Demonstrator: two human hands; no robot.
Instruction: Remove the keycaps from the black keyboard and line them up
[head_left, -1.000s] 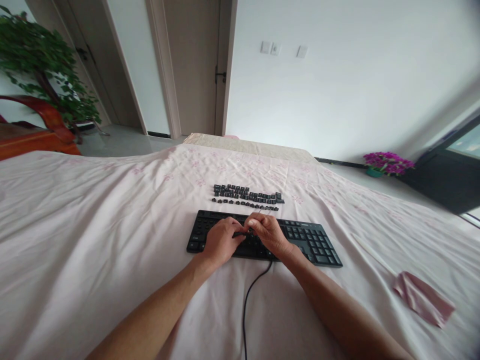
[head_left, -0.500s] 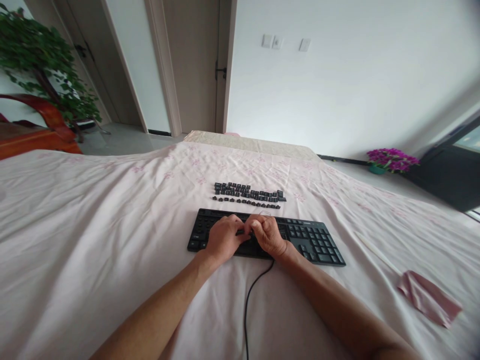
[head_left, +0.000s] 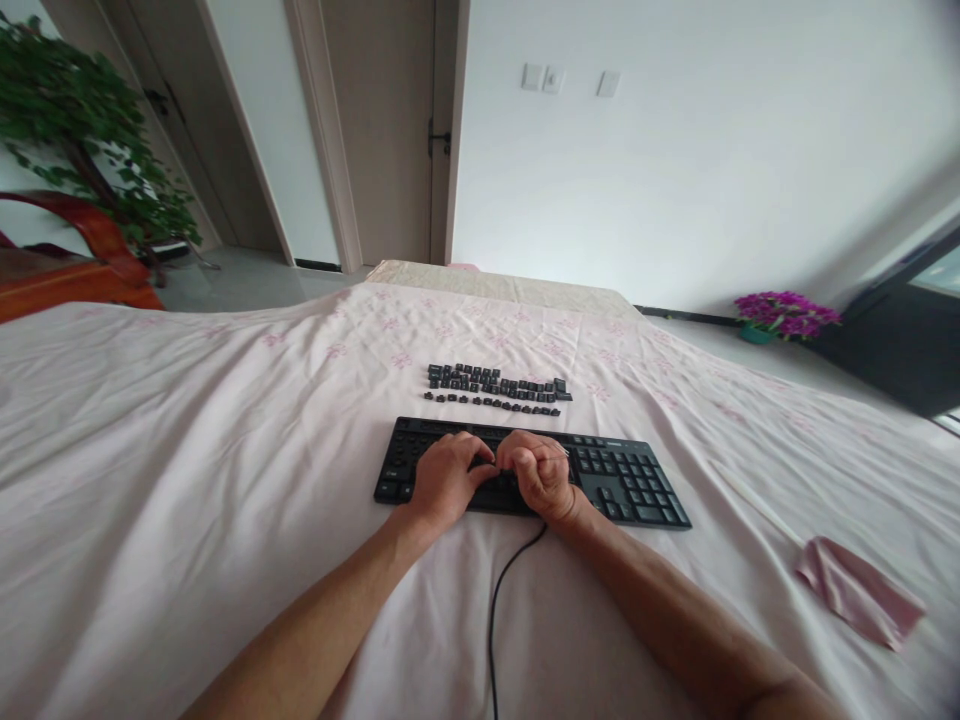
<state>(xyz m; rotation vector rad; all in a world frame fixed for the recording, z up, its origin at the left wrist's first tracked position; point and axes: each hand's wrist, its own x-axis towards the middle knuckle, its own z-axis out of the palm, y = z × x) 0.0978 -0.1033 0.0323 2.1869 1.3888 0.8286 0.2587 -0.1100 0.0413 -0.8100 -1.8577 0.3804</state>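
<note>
A black computer keyboard (head_left: 634,482) lies before me on the cloth, its cord (head_left: 493,610) running toward me. My left hand (head_left: 448,478) rests over its left half, thumb and forefinger pinched close together; anything between them is too small to make out. Touching those fingertips, my right hand (head_left: 536,472) is curled closed above the middle of the keyboard. Thin wire ends of what looks like a wire keycap puller (head_left: 562,454) stick out from the right fist. Beyond the keyboard, loose black keycaps (head_left: 517,388) lie in several rows. The keys under both hands are hidden.
A pale pink flowered cloth (head_left: 225,480) with wrinkles covers the wide surface. Off to the right lies a folded pink cloth (head_left: 861,592). A wooden chair (head_left: 82,250) and a leafy plant (head_left: 75,120) stand at left; purple flowers (head_left: 787,312) are on the floor at right.
My right hand has turned and shifted slightly right; the wire that stuck out beyond it now points right. The left fingers have drawn closer together. The keyboard has stayed put.
</note>
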